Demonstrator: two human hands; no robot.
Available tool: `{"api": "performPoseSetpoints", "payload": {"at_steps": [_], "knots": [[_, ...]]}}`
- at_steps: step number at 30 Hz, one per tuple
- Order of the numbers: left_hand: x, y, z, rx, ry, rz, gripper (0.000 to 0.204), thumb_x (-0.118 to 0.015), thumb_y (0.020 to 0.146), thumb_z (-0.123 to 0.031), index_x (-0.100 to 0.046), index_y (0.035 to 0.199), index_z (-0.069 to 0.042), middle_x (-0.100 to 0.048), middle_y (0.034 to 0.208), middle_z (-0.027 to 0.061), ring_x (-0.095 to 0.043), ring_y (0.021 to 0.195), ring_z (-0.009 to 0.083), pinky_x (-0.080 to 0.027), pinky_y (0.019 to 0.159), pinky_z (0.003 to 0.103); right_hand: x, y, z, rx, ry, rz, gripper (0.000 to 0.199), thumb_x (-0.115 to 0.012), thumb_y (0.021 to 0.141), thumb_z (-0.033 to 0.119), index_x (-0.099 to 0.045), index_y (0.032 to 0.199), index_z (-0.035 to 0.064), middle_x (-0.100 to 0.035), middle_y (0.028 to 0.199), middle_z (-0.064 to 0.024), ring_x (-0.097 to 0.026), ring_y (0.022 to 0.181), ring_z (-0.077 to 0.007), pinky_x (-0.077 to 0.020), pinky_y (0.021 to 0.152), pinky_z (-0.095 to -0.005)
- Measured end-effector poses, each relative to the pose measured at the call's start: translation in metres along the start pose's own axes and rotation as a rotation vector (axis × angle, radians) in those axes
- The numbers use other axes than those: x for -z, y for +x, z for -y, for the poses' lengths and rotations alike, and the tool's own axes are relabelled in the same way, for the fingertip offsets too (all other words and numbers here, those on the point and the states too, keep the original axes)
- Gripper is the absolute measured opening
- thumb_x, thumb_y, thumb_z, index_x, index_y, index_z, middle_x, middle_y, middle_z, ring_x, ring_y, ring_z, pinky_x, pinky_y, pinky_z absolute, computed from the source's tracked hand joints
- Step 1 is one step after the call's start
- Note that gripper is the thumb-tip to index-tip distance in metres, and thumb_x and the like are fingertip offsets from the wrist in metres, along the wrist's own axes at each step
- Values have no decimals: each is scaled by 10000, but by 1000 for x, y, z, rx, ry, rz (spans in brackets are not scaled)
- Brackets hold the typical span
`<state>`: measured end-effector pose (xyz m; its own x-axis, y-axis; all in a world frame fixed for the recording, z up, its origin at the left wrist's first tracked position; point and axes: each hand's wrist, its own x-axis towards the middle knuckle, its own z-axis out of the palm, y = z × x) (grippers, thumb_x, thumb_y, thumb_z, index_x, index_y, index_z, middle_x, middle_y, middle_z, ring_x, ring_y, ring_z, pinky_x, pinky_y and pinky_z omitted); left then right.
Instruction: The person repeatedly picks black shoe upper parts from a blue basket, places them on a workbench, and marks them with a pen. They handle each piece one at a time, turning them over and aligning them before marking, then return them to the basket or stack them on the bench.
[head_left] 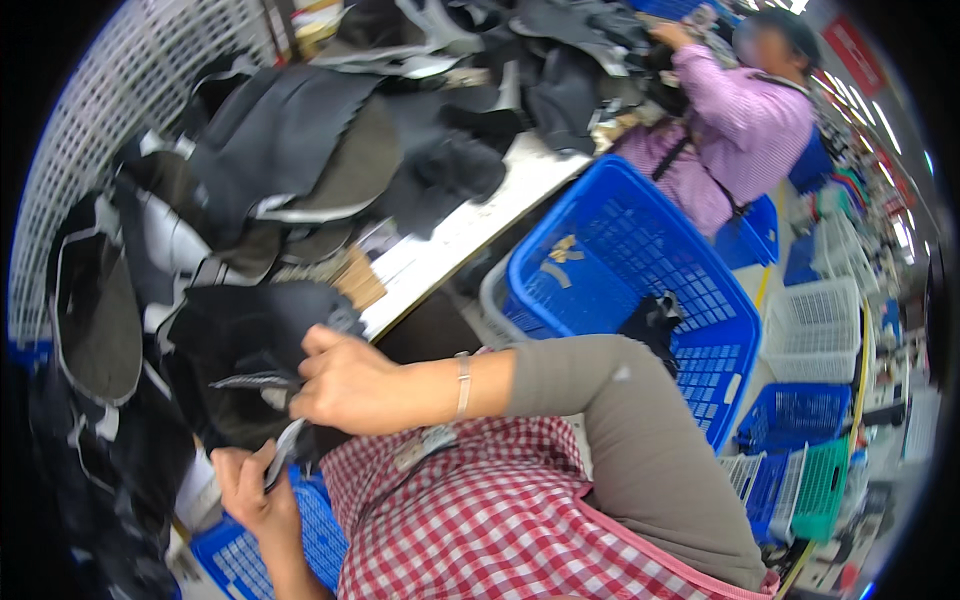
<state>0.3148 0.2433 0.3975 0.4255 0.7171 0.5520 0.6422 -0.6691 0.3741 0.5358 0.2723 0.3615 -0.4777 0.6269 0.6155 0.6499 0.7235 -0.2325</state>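
My left hand (250, 488) is closed, with a narrow grey-white strip (287, 450) pinched between its thumb and fingers. Above it my right hand (345, 382) bends down at the wrist, its fingers closed at the strip's upper end; the exact grip is hidden under the hand. Just beyond both hands lies a black fabric piece (235, 325) with a dark inner side and a light line on it. Whether the strip is joined to this piece I cannot tell.
Black and grey fabric pieces (280, 130) are heaped across the white table (430, 262), with a small cardboard piece (360, 280) among them. A large blue basket (735, 300) stands on the right, another blue basket (225, 550) below my left hand. A co-worker (735, 130) works at the far right.
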Motion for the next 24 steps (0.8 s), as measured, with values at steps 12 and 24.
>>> {"api": "performPoseSetpoints", "payload": {"at_steps": [12,24], "knots": [[35,82,16,-110,210,88,114,-753,756,-43,-678,841,-49,-582,845,75,-605,857,289,-451,760,397,-13,57,-28,-42,22,-26,151,-801,808,312,-810,908,200,-715,714,-66,-640,695,-261,-455,792,-385],[81,53,76,64,-1276,-96,789,-275,1105,-591,-589,595,-77,-586,921,65,-516,1219,279,-347,1096,500,7,54,-53,-611,792,-160,372,-844,828,343,-796,1008,21,-759,791,-149,-728,713,-232,-547,659,-340]]}}
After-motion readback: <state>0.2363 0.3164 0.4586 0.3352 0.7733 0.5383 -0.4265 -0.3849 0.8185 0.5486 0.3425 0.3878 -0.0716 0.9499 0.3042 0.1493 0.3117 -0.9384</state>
